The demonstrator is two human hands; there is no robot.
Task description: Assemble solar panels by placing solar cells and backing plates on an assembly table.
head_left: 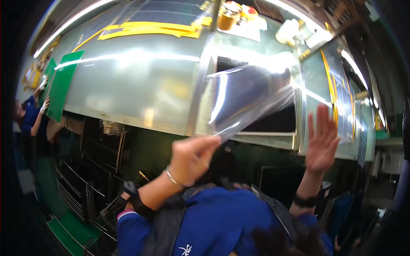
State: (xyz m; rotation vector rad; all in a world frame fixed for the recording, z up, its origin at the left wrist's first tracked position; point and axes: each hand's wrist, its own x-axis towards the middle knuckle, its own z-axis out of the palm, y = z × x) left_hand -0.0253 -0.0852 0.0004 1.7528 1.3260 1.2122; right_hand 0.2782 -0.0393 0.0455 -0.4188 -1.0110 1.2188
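Left hand (193,157) pinches clear plastic film (245,99), its long axis running away rightward over a black panel (277,119); right hand (322,145), fingers spread, lies apart.

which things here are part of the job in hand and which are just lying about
Seem part of it:
clear film, held in the left grip
dark panel beneath it

Apparently just lying about:
yellow strips
white containers
amber jar

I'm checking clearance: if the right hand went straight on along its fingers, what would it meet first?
Likely the yellow strip beyond the right hand; depth is unclear, so it might pass above.
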